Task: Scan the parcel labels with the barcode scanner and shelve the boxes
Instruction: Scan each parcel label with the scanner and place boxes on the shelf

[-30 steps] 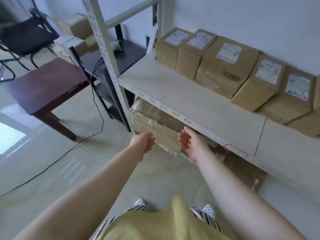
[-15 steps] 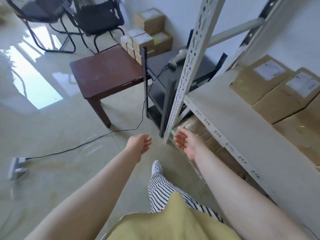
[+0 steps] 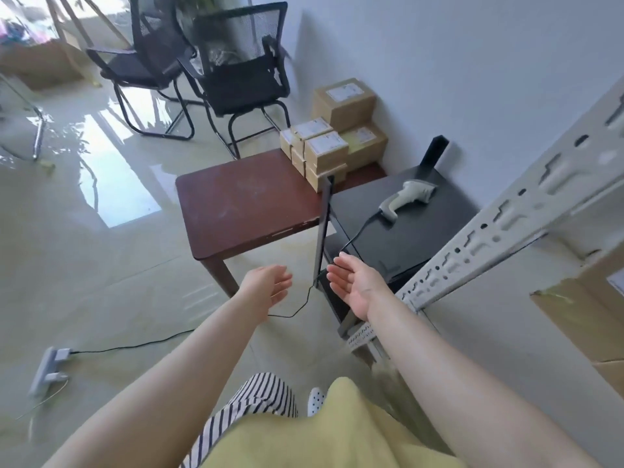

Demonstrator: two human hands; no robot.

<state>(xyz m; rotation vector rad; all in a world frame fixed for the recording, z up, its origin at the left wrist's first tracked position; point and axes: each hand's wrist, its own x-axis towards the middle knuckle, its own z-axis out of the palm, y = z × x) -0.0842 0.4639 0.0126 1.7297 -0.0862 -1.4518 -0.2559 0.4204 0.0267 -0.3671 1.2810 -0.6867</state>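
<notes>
A pale grey barcode scanner [image 3: 407, 198] lies on a black stand [image 3: 405, 238], its black cable trailing down to the floor. Behind it, several small labelled cardboard boxes [image 3: 326, 153] are stacked at the far corner of a dark brown table [image 3: 243, 207], with larger boxes [image 3: 344, 103] against the wall. My left hand [image 3: 268, 285] and my right hand [image 3: 354, 282] are both open and empty, palms facing each other, in front of the table and stand. A shelved box [image 3: 594, 312] shows at the right edge.
A white metal shelving upright [image 3: 506, 224] slants across the right. Two black mesh chairs [image 3: 236, 72] stand behind the table. A white power strip [image 3: 47, 369] and the cable [image 3: 135, 346] lie on the glossy floor at the left.
My view has swung left, away from the shelf of boxes and onto the table, stand and scanner. Both hands stay open and empty, held out in front.
</notes>
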